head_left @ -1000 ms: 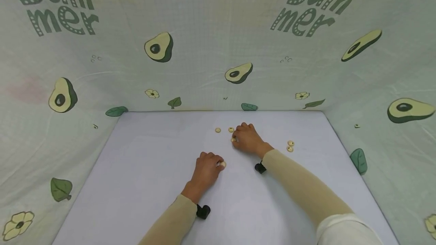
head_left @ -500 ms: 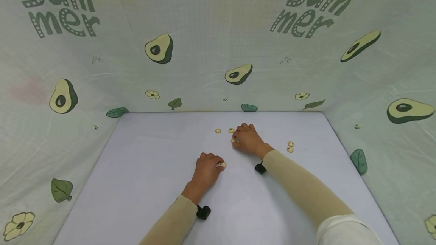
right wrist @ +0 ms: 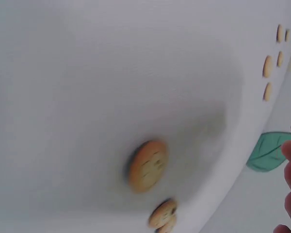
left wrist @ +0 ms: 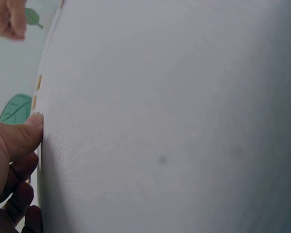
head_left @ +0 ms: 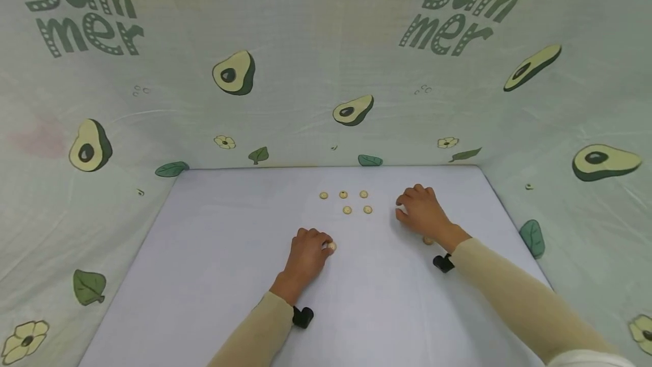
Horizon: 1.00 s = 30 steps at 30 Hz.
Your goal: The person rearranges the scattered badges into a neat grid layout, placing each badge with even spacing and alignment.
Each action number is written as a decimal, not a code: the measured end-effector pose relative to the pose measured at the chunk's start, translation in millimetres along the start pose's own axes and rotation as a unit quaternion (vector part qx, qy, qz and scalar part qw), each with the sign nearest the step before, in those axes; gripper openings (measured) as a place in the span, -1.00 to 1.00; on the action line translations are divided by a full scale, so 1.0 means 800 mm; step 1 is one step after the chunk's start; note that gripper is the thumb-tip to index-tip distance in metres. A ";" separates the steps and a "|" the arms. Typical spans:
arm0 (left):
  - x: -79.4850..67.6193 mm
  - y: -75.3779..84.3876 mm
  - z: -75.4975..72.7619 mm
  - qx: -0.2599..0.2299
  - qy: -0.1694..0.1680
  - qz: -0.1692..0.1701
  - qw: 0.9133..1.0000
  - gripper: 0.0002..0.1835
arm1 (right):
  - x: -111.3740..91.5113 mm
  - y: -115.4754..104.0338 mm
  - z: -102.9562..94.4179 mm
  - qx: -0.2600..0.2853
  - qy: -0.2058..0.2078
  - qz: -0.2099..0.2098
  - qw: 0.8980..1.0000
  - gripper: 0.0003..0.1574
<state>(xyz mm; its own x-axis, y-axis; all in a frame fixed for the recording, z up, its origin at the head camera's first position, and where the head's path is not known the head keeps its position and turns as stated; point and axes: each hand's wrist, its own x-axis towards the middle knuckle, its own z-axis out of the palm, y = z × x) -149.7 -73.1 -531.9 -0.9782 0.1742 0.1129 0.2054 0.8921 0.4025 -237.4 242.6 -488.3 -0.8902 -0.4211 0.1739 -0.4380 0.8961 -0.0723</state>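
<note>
My left hand (head_left: 307, 255) rests low over the white table, thumb and fingertips pinching a small round tan disc (head_left: 332, 246). In the left wrist view its thumb (left wrist: 28, 132) shows at the left edge, seen from the side. My right hand (head_left: 421, 210) hovers at the right, a gap between thumb and bent fingers, nothing in it. Close under its wrist lies another disc (head_left: 428, 240); the right wrist view shows this tan disc (right wrist: 148, 166) with face-like marks. Two overlapping discs (right wrist: 163, 213) lie beyond it, hidden by the hand in the head view.
Several loose discs lie towards the back in two short rows, among them a back-row disc (head_left: 343, 194) and a front-row disc (head_left: 368, 209). A printed cloth (head_left: 295, 72) with avocados and leaves stands around the table's (head_left: 214, 231) back and sides.
My right hand has let go of a disc in the front row and moved right, uncovering two more discs. It now covers the pair at the right. My left hand keeps its pinch in place.
</note>
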 end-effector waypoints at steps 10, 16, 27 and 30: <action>0.001 -0.002 0.002 -0.005 0.003 0.003 1.000 -0.83 | -0.087 0.034 -0.008 -0.030 0.004 -0.004 1.000 -0.76; 0.002 0.000 0.003 -0.003 -0.001 0.000 1.000 -0.83 | -0.109 0.041 -0.003 -0.028 -0.021 0.015 0.999 -0.67; 0.003 -0.002 0.006 -0.008 -0.003 -0.001 1.000 -0.83 | -0.114 0.042 0.010 0.002 -0.012 0.011 1.000 -0.73; 0.003 -0.003 0.007 -0.011 -0.005 -0.002 1.000 -0.83 | -0.115 0.041 0.011 0.004 -0.007 0.023 1.000 -0.71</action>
<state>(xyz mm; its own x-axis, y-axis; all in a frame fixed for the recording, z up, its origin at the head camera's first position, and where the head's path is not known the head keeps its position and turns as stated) -152.9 -72.8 -537.7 -0.9793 0.1744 0.1026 0.2016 0.8836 0.4225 -171.0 309.7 -515.0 -0.9108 -0.3824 0.1558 -0.3984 0.9130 -0.0882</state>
